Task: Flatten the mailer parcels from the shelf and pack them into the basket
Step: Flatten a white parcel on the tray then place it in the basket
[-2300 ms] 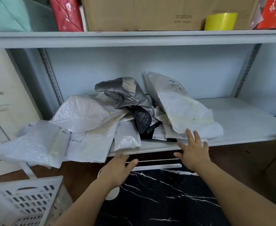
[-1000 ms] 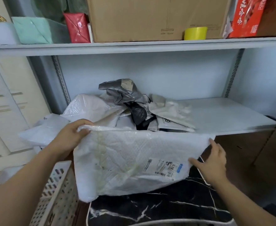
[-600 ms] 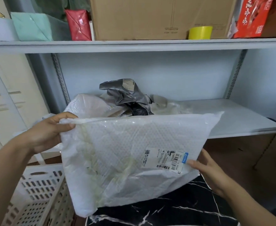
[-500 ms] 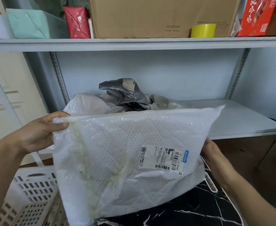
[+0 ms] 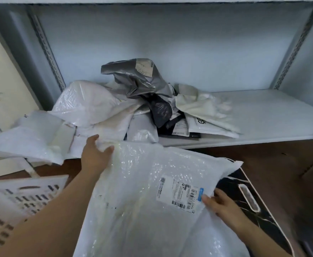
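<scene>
Progress looks early to me: I have one white bubble mailer (image 5: 152, 201) off the shelf (image 5: 263, 115) and held in the near middle, above the black marbled surface (image 5: 248, 210), while the heap of mailers (image 5: 126, 112) sits unflattened at the far left of the shelf, a crumpled grey mailer (image 5: 139, 78) on top. My left hand (image 5: 94, 156) grips the mailer's far left corner, fingers curled over its edge; my right hand (image 5: 220, 203) pinches its right edge just beside the shipping label (image 5: 179, 195), thumb on top. The mailer looks puffy and creased to me, so I judge flattening not yet done, and nothing I can see lies in the white slotted basket (image 5: 18, 197) at the near left, though only part of it shows. For room, the right half of the shelf is bare and the marbled surface below offers a flat place to press on. I would watch the shelf's front edge, where several white mailers overhang at left and could slide off, and the basket rim close under my left forearm.
</scene>
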The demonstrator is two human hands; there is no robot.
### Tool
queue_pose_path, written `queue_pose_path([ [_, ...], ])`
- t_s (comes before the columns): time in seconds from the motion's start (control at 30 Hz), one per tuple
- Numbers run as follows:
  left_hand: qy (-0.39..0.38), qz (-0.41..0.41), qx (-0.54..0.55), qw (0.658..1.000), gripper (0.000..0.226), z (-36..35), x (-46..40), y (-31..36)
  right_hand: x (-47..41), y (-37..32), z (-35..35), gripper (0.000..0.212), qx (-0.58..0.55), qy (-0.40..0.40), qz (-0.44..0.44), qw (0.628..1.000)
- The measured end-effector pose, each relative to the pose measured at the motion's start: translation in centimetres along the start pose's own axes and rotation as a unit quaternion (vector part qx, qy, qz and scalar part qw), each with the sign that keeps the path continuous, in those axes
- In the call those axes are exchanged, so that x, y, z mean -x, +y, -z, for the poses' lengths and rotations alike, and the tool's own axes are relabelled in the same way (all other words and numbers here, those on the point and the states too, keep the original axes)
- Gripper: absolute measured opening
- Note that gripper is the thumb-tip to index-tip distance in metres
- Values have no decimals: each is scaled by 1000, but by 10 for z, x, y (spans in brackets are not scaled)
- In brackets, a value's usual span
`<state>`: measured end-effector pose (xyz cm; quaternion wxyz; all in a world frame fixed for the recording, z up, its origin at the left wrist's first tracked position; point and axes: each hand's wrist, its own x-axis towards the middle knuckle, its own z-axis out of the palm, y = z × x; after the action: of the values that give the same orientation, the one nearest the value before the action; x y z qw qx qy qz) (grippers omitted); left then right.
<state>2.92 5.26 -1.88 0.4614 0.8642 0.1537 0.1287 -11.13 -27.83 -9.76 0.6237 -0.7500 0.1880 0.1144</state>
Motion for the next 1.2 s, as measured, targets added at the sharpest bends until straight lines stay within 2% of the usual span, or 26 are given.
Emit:
queue_pose_path([
  [0.07, -55, 19, -96, 994, 93, -12, 2, -12, -5, 8, -4, 77, 47, 18, 3, 999],
  [0.13, -124, 35, -166, 978, 107, -19, 6, -32, -9, 14, -7, 77, 74, 47, 9, 996],
  [0.2, -182, 46, -214, 959, 109, -22, 12, -60, -15, 22, -11, 78, 153, 65, 23, 986],
  [0.3, -208, 21, -301, 930, 105, -27, 27, -94, -22, 34, -16, 97, 334, 64, -12, 941],
  [0.43, -256, 66, -301, 916, 100, -28, 47, -115, -23, 48, -13, 83, 415, 72, 15, 907],
  [0.63, -267, 86, -292, 914, 83, -23, 80, -112, -14, 54, -5, 22, 393, 65, 42, 916],
  [0.67, -278, 88, -286, 913, 71, -23, 87, -110, -12, 52, -5, 18, 380, 67, 44, 921],
  [0.77, -278, 47, -311, 908, 17, -25, 106, -110, -6, 47, -5, 19, 346, 75, 71, 932],
  [0.8, -276, 34, -318, 906, 10, -26, 111, -112, -4, 44, -5, 18, 336, 78, 85, 935],
  [0.9, -280, 3, -324, 904, 21, -29, 128, -114, 6, 35, 0, 16, 312, 95, 131, 936],
  [1.0, -264, -8, -298, 917, 5, -29, 137, -114, 12, 33, 13, 15, 333, 125, 146, 923],
  [1.1, -286, 1, -280, 916, 32, -31, 142, -113, 15, 42, 22, 14, 428, 174, 103, 881],
  [1.17, -275, -7, -289, 917, 48, -34, 143, -109, 11, 47, 23, 37, 469, 246, 74, 845],
  [1.2, -251, -28, -297, 921, 54, -36, 142, -107, 8, 47, 20, 50, 466, 275, 91, 836],
])
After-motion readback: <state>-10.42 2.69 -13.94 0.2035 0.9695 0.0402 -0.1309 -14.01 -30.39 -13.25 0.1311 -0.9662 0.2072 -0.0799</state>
